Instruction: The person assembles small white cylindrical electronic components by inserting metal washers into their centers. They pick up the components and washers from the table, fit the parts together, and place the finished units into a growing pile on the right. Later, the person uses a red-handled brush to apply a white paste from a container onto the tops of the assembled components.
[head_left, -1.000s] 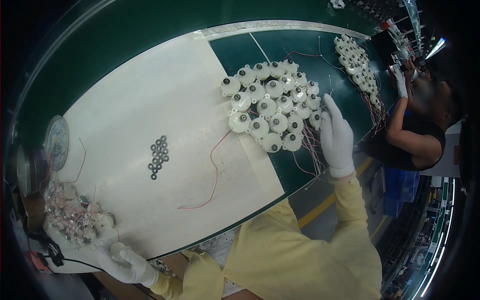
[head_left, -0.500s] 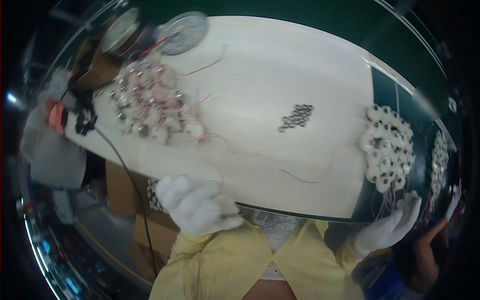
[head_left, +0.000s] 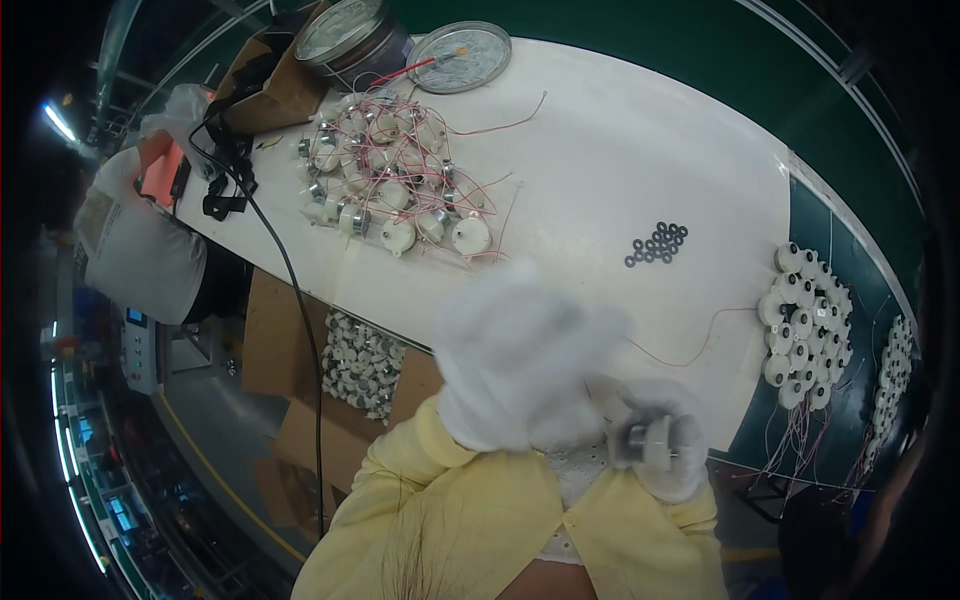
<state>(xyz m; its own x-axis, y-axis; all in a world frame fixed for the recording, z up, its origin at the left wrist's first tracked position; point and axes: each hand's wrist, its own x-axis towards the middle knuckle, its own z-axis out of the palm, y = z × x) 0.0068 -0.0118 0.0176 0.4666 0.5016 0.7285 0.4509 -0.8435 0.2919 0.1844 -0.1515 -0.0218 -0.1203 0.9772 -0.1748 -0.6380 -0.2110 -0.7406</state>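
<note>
Both my hands wear white gloves and are close together at the table's near edge. My right hand is closed round a small motor with a metal body and a whitish round cover. My left hand is raised just left of it, over the table edge. Motion smears its fingers, so whether they hold anything does not show. Beyond the hands, small dark rings lie grouped on the white table. To the left spreads a loose pile of similar motors with thin red wires.
Neat clusters of white round motors fill the dark green right end. A large tin and its lid stand at the far left. A black cable hangs past a cardboard box of parts. Another person is at left.
My right hand has come left and inward from the right-hand cluster, from open fingers to a grip on a motor. My left hand has moved right and up. The view has shifted.
</note>
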